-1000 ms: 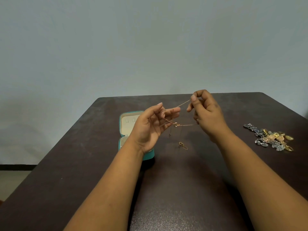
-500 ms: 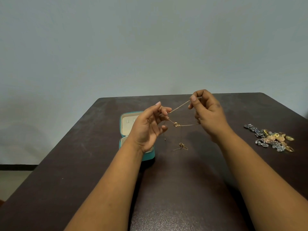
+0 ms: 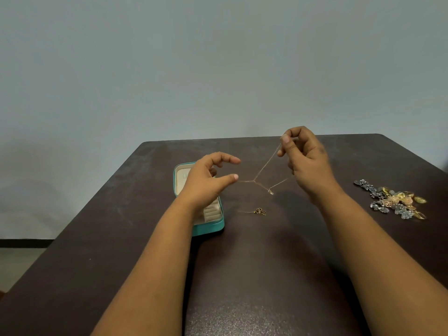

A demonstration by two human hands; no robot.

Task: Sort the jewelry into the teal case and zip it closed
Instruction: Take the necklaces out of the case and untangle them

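Observation:
My right hand (image 3: 308, 161) is raised over the table and pinches a thin gold necklace chain (image 3: 265, 164) between thumb and forefinger. The chain runs down to a junction, where one strand reaches level to the thumb tip of my left hand (image 3: 206, 183). Another strand dips to a small pendant (image 3: 270, 191) and rises back to my right hand. My left thumb and forefinger are spread apart. The teal case (image 3: 211, 227) lies open behind my left hand, showing its cream lining and ring rolls.
A small gold piece with a short chain (image 3: 260, 211) lies on the dark table (image 3: 242, 287) below the necklace. A pile of gold and silver jewelry (image 3: 397, 201) sits at the right, near the table's edge.
My left hand has opened its fingers and drifted left and lower. The chain, bunched between both hands before, now hangs stretched out, and the pendant has dropped lower.

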